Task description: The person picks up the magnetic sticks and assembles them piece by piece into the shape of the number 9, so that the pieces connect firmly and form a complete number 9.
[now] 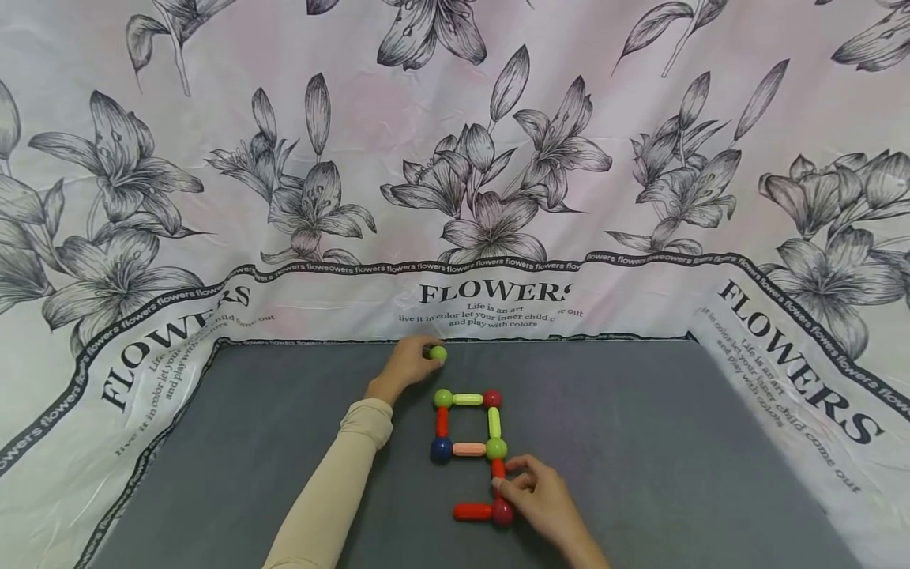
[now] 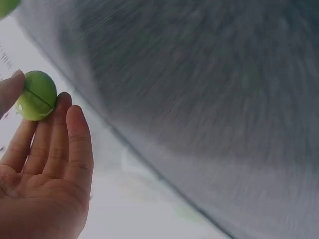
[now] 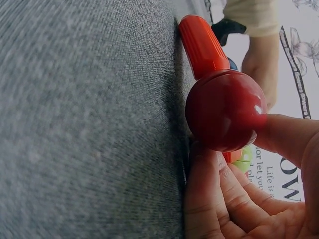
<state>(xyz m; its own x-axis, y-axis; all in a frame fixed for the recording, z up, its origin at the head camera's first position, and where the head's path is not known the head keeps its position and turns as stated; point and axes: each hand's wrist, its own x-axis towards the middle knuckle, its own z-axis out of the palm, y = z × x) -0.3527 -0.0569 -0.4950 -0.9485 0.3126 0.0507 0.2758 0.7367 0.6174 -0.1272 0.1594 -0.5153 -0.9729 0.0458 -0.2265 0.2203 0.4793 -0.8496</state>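
Note:
At the far edge of the mat, my left hand (image 1: 412,363) pinches a light green ball (image 1: 438,353) between thumb and fingers; in the left wrist view a seam runs across this ball (image 2: 37,95). My right hand (image 1: 538,496) holds a red rod (image 1: 498,468) of a figure built from balls and rods. That rod joins a green ball (image 1: 496,449) to a dark red ball (image 1: 502,514). From the dark red ball another red rod (image 1: 472,512) points left. Seen from the right wrist, the dark red ball (image 3: 227,110) partly hides the fingertips.
The figure's upper part is a square with a green ball (image 1: 443,397), a dark red ball (image 1: 492,399) and a blue ball (image 1: 441,450) at corners. A grey mat (image 1: 640,442) lies underneath. Behind it hangs a flower-printed cloth (image 1: 341,308), which also lines both sides.

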